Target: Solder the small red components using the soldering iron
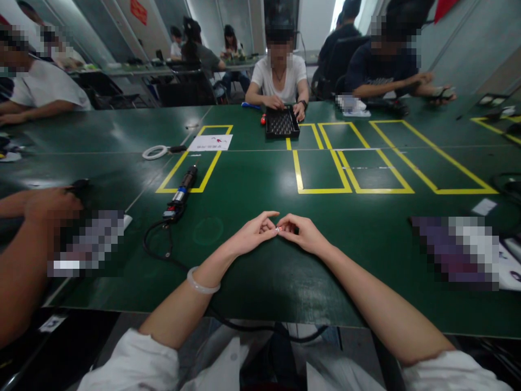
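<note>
Just above the green table (260,293), my left hand (260,231) and my right hand (301,232) meet at the fingertips. Between them is a tiny white and reddish piece (279,229), too small to name and partly hidden by the fingers. The fingers of both hands are pinched on it. A pale bangle (203,281) circles my left wrist. To the left of my hands lies an electric screwdriver (180,193), its bit pointing away from me and its black cable (148,239) curling back towards the table edge.
Across the table a person handles a black tray (282,126) of small parts. Yellow tape outlines (323,191) mark the tabletop. A printed sheet (210,142) and a white ring-shaped coil (155,152) lie beyond the screwdriver. A co-worker's arm (20,260) rests at the left.
</note>
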{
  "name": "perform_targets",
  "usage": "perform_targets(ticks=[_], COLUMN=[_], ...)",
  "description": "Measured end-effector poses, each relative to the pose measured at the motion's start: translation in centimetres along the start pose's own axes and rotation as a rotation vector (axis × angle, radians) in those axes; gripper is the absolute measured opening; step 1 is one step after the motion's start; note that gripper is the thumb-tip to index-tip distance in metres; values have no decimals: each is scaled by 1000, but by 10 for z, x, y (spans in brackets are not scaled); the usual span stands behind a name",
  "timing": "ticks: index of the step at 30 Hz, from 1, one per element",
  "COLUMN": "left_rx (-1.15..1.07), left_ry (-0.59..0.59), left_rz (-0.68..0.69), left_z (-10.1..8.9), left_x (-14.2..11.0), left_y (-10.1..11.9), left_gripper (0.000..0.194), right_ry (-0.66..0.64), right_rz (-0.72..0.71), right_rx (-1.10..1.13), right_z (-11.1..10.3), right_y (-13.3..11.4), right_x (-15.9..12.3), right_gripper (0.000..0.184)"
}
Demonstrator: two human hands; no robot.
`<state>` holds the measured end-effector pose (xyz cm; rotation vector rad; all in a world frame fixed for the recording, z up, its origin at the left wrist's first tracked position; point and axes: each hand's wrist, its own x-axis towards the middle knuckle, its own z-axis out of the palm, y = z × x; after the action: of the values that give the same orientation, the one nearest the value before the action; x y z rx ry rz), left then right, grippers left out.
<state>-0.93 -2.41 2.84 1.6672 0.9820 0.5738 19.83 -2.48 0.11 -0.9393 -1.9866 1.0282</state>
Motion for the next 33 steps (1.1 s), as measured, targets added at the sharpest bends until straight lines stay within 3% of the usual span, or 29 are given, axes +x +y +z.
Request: perform_targets(ticks=[8,17,24,33], left_rx=[211,222,126,222], left_ry=[119,143,162,165], left_rz=[73,62,59,120], left_z=[1,2,7,9], left_x=[-1,0,0,-1], left_y=[3,0,-1,-3], left_gripper=[19,25,32,31], right_ry=[47,72,62,60], right_rz=[21,21,142,194], right_rx=[29,28,277,344], right_z=[0,-2,2,2], right_y=[0,2,9,7], right_x=[0,2,3,5], right_gripper=[16,14,22,28])
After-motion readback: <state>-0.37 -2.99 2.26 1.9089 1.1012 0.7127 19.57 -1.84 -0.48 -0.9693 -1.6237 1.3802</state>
